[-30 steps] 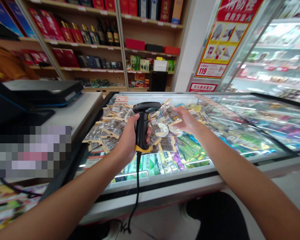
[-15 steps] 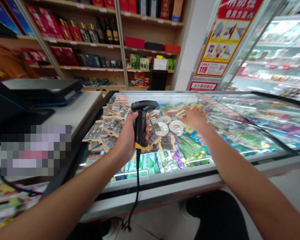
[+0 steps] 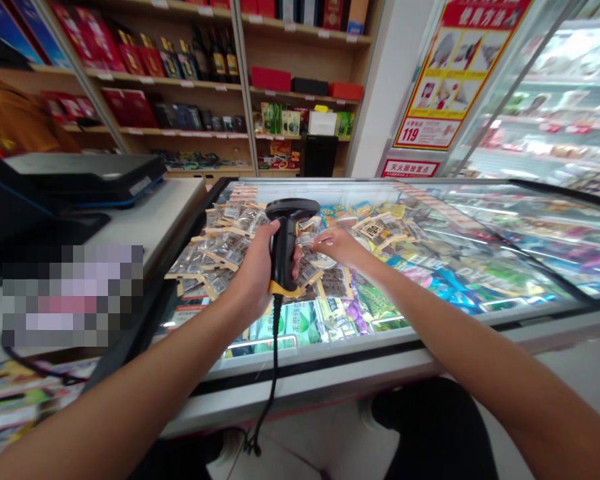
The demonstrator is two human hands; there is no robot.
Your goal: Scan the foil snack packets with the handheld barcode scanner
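Observation:
My left hand (image 3: 260, 267) is wrapped round the grip of a black and yellow barcode scanner (image 3: 283, 253), held upright over the glass freezer top (image 3: 260, 350). From the scanner's base a black cable (image 3: 276, 340) hangs down. My right hand (image 3: 337, 245) is just right of the scanner, above the packets, its fingers drawn together in a pinch. Whether a packet is between those fingertips I cannot make out. Small clear packets with tan edges (image 3: 225, 247) lie heaped behind and left of the scanner. Similar packets (image 3: 380, 230) lie right of my right hand.
Through the glass show colourful frozen goods (image 3: 290, 323). At left, a counter (image 3: 165, 213) carries a dark flat device (image 3: 90, 173) and a blurred-out object (image 3: 73, 297). Shelves of boxes and bottles (image 3: 215, 60) stand behind; a red and yellow sign (image 3: 453, 80) hangs on the pillar.
My right hand has moved left, from the right-hand packets to beside the scanner, uncovering those packets. It now covers much of the round lids. My left hand and the scanner have barely moved.

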